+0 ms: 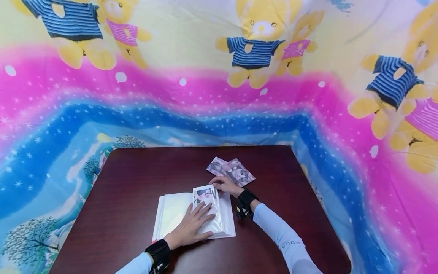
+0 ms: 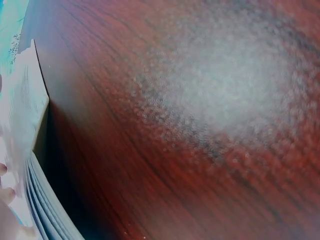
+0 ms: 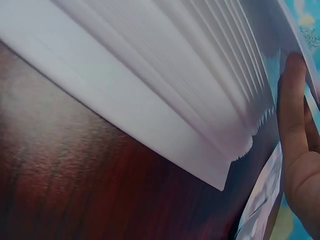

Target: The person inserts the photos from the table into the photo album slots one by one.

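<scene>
A white photo album [image 1: 178, 207] lies spread on the table, its many pages fanned in the right wrist view. A clear-sleeved album page [image 1: 215, 217] near its middle holds a photo [image 1: 205, 195] of pink flowers with a white border. My left hand [image 1: 193, 224] rests on this page with its fingers spread, partly covering the photo. At the page's top right corner, my right hand [image 1: 224, 185] pinches the edge. In the right wrist view, the thumb [image 3: 294, 95] lies against the sleeve; the other fingers are mostly hidden.
Two loose photos [image 1: 239, 173] overlap on the dark wooden table [image 1: 143, 171] just beyond my right hand. A printed cloth with bears [image 1: 191, 125] hangs around the table's back and sides. Glare brightens the table surface in the left wrist view.
</scene>
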Demonstrator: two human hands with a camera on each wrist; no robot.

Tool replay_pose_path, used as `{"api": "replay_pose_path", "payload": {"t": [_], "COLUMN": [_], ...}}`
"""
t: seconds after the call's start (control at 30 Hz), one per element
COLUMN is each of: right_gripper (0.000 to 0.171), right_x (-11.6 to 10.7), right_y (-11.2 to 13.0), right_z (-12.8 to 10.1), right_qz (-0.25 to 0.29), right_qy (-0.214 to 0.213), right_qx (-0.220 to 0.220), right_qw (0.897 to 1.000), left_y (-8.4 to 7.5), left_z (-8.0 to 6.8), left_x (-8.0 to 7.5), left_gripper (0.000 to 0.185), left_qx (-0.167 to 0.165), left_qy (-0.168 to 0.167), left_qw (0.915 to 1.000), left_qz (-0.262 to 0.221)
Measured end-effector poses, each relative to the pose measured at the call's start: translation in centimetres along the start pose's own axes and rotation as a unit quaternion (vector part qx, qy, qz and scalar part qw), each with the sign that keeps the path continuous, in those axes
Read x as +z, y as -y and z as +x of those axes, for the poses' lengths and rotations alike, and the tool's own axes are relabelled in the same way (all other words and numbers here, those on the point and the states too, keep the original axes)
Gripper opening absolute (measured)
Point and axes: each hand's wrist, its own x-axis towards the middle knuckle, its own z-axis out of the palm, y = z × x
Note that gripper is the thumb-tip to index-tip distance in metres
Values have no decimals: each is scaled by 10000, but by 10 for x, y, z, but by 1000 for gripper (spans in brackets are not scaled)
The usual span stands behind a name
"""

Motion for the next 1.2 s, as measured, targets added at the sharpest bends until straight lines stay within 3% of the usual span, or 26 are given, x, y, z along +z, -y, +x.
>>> {"api": "replay_pose_path", "payload": {"t": [0.17, 0.37, 0.47, 0.53, 0.6, 0.63, 0.73, 0.8, 0.83, 0.9, 0.97, 1.1, 1.2], "right_gripper": [28, 28, 33, 37, 41, 42, 43, 43, 43, 42, 42, 39, 38], "right_x": [0, -1, 0, 4, 13, 19, 41, 56, 63, 77, 88, 106, 115], "right_y": [-1, 2, 9, 18, 29, 36, 53, 61, 63, 66, 64, 58, 52], "right_z": [-3, -7, -10, -12, -15, -17, -19, -18, -17, -17, -16, -14, -12], "right_qz": [123, 39, 111, 334, 678, 815, 1015, 774, 562, 99, -432, -1291, -1591], "right_qy": [214, 436, 559, 542, 524, 519, 628, 805, 869, 989, 1039, 975, 934], "right_qx": [124, 239, 183, 177, 149, 131, -40, -229, -342, -511, -683, -1027, -1218], "right_qw": [9996, 9988, 9982, 9978, 9962, 9952, 9928, 9935, 9940, 9937, 9913, 9815, 9753], "left_y": [1, 1, -2, -6, -10, -11, -10, -4, 0, 10, 19, 32, 37], "left_z": [0, -1, 0, 2, 7, 10, 18, 21, 21, 19, 15, 3, -6], "left_x": [0, 0, -4, -9, -18, -24, -46, -62, -68, -79, -85, -89, -87], "left_gripper": [60, 60, 61, 60, 55, 53, 50, 50, 51, 50, 50, 54, 56], "left_qx": [27, -82, -324, -645, -1143, -1462, -2463, -3044, -3271, -3539, -3706, -3933, -4072], "left_qy": [-182, -71, -94, -350, -786, -1025, -1654, -1840, -1836, -1804, -1745, -1650, -1638], "left_qw": [9998, 9999, 9991, 9953, 9835, 9727, 9279, 8987, 8887, 8777, 8729, 8676, 8637], "left_qz": [2, 93, -252, -629, -1162, -1485, -2258, -2564, -2636, -2680, -2652, -2558, -2478]}}
